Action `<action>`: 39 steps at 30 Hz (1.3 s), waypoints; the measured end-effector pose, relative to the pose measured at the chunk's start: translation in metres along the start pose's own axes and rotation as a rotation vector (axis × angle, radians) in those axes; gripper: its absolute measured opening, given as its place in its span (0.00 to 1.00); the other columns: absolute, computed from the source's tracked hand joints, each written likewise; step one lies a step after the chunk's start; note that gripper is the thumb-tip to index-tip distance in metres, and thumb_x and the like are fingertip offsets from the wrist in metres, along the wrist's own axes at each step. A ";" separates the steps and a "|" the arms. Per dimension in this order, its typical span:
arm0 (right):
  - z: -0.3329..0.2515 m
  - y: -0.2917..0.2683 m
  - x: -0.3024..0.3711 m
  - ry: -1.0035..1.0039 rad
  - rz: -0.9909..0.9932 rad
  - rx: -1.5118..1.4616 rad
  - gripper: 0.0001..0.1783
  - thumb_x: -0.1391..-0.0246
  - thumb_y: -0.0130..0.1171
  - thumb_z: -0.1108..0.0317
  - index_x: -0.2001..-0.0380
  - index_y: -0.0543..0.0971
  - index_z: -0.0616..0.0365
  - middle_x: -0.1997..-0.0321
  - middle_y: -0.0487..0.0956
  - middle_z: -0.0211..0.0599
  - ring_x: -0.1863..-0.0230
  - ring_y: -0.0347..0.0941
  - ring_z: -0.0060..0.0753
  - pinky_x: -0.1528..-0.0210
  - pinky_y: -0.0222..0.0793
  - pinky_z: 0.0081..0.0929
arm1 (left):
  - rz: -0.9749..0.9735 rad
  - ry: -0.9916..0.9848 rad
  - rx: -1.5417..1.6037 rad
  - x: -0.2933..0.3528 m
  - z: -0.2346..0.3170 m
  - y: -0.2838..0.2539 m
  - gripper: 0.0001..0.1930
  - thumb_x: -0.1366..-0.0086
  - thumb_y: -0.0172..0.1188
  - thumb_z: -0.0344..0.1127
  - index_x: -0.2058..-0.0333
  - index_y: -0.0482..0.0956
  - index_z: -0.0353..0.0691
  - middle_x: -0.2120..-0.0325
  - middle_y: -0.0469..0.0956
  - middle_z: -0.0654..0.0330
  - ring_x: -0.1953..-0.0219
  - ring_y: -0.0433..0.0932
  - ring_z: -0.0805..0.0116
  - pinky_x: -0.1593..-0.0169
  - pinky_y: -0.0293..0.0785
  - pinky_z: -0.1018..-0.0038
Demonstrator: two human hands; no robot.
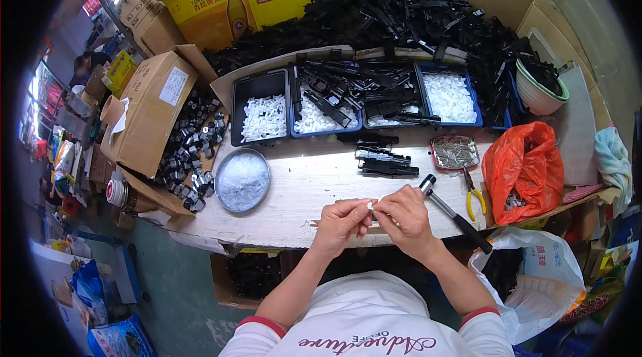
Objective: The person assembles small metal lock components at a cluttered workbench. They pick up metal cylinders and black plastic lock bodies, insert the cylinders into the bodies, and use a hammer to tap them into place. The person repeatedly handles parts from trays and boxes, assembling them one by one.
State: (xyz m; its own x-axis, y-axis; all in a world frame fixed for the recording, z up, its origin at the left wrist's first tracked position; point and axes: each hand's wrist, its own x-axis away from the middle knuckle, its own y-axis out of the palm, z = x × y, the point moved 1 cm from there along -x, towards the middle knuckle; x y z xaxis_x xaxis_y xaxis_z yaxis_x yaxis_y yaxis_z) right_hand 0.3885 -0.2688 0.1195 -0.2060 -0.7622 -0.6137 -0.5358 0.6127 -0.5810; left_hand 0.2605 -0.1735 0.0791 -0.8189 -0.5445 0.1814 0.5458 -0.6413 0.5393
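Note:
Close to the table's front edge, my left hand (pixel 342 224) and my right hand (pixel 406 220) meet with fingertips pinched together. Between them shows a small white plastic part (pixel 370 206), mostly covered by the fingers. Beyond the hands lie several black plastic parts (pixel 384 161) in a short stack. A hammer (pixel 449 207) with a metal head and black handle rests just right of my right hand. Farther right are yellow-handled pliers (pixel 475 202), their jaws near a red-rimmed tray (pixel 431 153) of thin metal pins.
Bins (pixel 290 106) of small white pieces line the back, before a large heap of black parts (pixel 374 12). A round metal dish (pixel 267 191) and a tipped cardboard box (pixel 148 113) with metallic cylinders stand left. A red plastic bag (pixel 521 163) and a green-white bowl (pixel 542 97) stand right.

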 end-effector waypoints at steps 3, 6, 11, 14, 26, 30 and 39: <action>0.009 -0.001 0.003 -0.005 -0.103 0.084 0.07 0.62 0.61 0.74 0.75 0.76 0.56 0.75 0.73 0.30 0.71 0.65 0.31 0.66 0.54 0.30 | 0.120 0.396 -0.565 0.002 0.009 -0.009 0.09 0.42 0.57 0.29 0.63 0.79 0.35 0.78 0.75 0.61 0.77 0.70 0.75 0.72 0.67 0.81; 0.022 0.004 0.009 -0.018 -0.281 0.195 0.06 0.62 0.61 0.72 0.76 0.75 0.54 0.76 0.71 0.28 0.70 0.65 0.30 0.64 0.53 0.30 | 0.187 0.588 -1.024 0.007 0.014 -0.016 0.08 0.51 0.62 0.27 0.68 0.81 0.39 0.74 0.75 0.63 0.66 0.69 0.69 0.61 0.63 0.74; 0.030 0.020 0.011 -0.082 -0.384 0.222 0.05 0.63 0.60 0.70 0.79 0.74 0.53 0.79 0.69 0.28 0.71 0.65 0.30 0.64 0.52 0.32 | 0.151 0.582 -1.244 0.005 -0.005 -0.018 0.07 0.55 0.64 0.30 0.74 0.79 0.42 0.67 0.73 0.66 0.57 0.65 0.66 0.54 0.54 0.69; 0.032 0.024 0.006 -0.113 -0.472 0.229 0.05 0.63 0.60 0.70 0.80 0.74 0.53 0.79 0.69 0.28 0.70 0.65 0.30 0.63 0.53 0.32 | 0.125 0.564 -1.252 0.002 -0.015 -0.020 0.06 0.55 0.63 0.30 0.74 0.78 0.43 0.66 0.73 0.66 0.56 0.64 0.65 0.54 0.52 0.67; 0.041 0.002 -0.016 0.054 -0.620 0.129 0.03 0.60 0.59 0.68 0.78 0.78 0.54 0.75 0.74 0.32 0.65 0.69 0.34 0.60 0.54 0.36 | 0.033 0.483 -1.290 -0.005 -0.010 -0.018 0.09 0.55 0.62 0.30 0.71 0.78 0.44 0.67 0.71 0.67 0.59 0.63 0.65 0.54 0.52 0.67; 0.072 -0.056 0.001 0.237 -0.077 0.228 0.04 0.57 0.58 0.70 0.77 0.77 0.57 0.75 0.74 0.34 0.68 0.69 0.36 0.64 0.58 0.32 | 0.063 0.489 -1.338 -0.004 -0.010 -0.012 0.10 0.55 0.64 0.31 0.70 0.79 0.45 0.69 0.70 0.67 0.61 0.63 0.66 0.56 0.52 0.67; 0.178 -0.201 0.087 0.652 -0.060 0.987 0.09 0.52 0.52 0.74 0.65 0.75 0.61 0.67 0.73 0.45 0.61 0.69 0.46 0.58 0.64 0.35 | -0.021 0.628 -1.460 -0.005 -0.013 -0.010 0.09 0.54 0.64 0.31 0.70 0.79 0.44 0.69 0.69 0.65 0.62 0.65 0.65 0.58 0.53 0.66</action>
State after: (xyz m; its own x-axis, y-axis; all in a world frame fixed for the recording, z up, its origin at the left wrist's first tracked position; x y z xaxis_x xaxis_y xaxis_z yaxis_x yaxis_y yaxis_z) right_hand 0.6242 -0.4212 0.0877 -0.7340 -0.5825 -0.3492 0.2464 0.2507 -0.9362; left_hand 0.2616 -0.1714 0.0623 -0.8297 -0.4194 -0.3683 0.5321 -0.3950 -0.7489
